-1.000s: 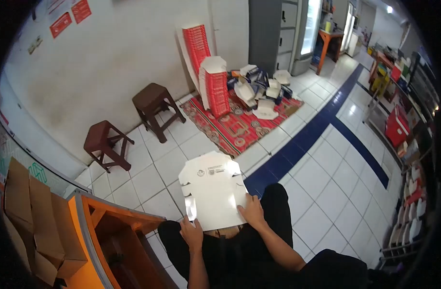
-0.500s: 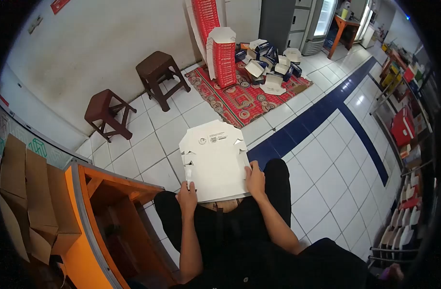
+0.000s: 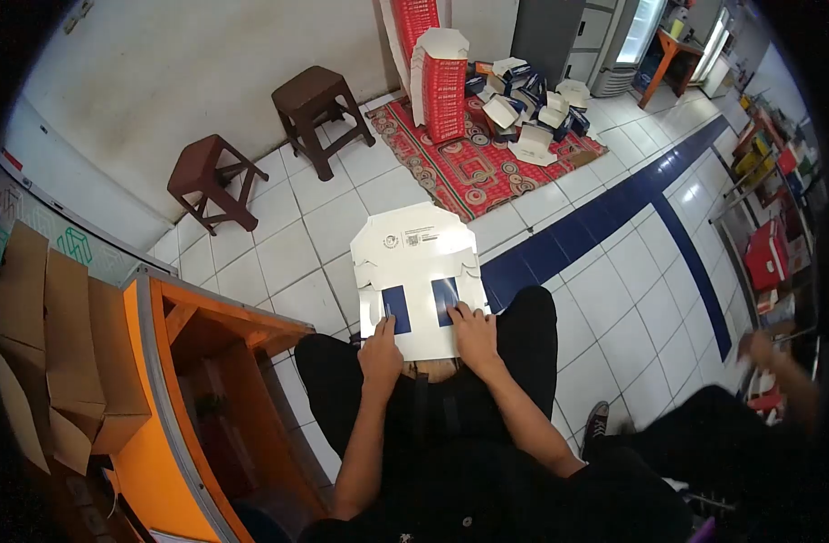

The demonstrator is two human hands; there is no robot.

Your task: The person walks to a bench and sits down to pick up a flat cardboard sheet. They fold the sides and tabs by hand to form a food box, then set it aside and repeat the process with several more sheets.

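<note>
A white cardboard box blank (image 3: 419,262), partly folded, lies across my lap with small print near its far edge. Two dark blue flaps, a left flap (image 3: 393,303) and a right flap (image 3: 444,297), are turned inward over its white face. My left hand (image 3: 381,351) grips the near left corner, its fingertips on the left flap. On the other side my right hand (image 3: 476,337) holds the near right edge, fingers bent over the right flap. Both thumbs are partly hidden.
Red printed box blanks (image 3: 446,100) stand stacked on a patterned red rug (image 3: 468,181), beside a pile of blue-and-white boxes (image 3: 532,109). Two brown stools (image 3: 315,104) are near the wall. An orange cabinet (image 3: 161,407) stands left. Another person's leg and shoe (image 3: 597,421) are at right.
The side flaps have been folded inward, showing their blue faces. Both hands have moved inward over them. Another person has come into view at the right, and the view has shifted slightly.
</note>
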